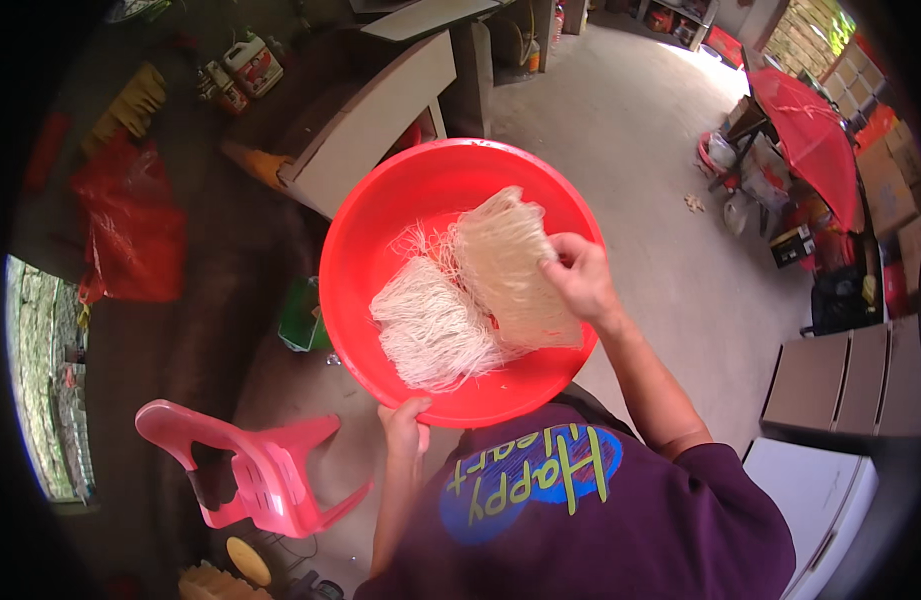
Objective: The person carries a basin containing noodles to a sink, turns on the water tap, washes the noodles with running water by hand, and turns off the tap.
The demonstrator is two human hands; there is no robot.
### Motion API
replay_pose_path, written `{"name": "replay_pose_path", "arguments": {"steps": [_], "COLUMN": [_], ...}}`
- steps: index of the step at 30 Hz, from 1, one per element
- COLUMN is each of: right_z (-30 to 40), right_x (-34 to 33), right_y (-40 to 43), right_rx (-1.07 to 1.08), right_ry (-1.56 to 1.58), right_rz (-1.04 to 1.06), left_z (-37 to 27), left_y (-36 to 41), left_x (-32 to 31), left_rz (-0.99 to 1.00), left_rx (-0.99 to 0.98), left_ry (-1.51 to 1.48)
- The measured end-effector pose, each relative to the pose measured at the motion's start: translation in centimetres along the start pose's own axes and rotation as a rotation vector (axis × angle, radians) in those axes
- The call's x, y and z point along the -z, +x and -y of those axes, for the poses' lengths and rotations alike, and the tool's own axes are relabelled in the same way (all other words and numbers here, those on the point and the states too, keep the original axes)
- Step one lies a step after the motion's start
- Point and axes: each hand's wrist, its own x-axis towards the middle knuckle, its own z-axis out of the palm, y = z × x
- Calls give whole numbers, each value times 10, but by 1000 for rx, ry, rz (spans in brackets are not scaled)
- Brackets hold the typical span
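My left hand grips the near rim of a round red plastic basin, thumb over the edge, holding it in front of my chest. Between the thumb and fingers of my right hand is the edge of a flat block of dried thin noodles, tilted up over the right side of the basin. A second, paler noodle block lies in the basin to its left. Loose noodle strands show behind the two blocks. The underside of the held block is hidden.
A pink plastic chair stands on the concrete floor at lower left. Beyond the basin is a counter. On the right are a red umbrella, cardboard boxes, and a white appliance. A red bag hangs at left.
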Motion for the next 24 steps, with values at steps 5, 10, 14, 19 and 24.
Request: {"name": "replay_pose_path", "arguments": {"steps": [5,10,14,19,24], "right_z": [-9,-20,-19,-18,-20], "right_x": [17,31,39,44,38], "right_y": [80,136,161,160,170], "right_rx": [-53,-134,-134,-143,-152], "right_ry": [97,308,352,320,394], "right_rz": [35,59,14,-104,-139], "left_z": [-10,-13,-18,-30,-37], "left_y": [41,66,97,113,134], "left_x": [-39,-78,-85,-98,-101], "left_rz": [-24,-23,37,103,156], "left_rx": [29,47,48,92,91], "left_ry": [-93,-100,13,14,19]}}
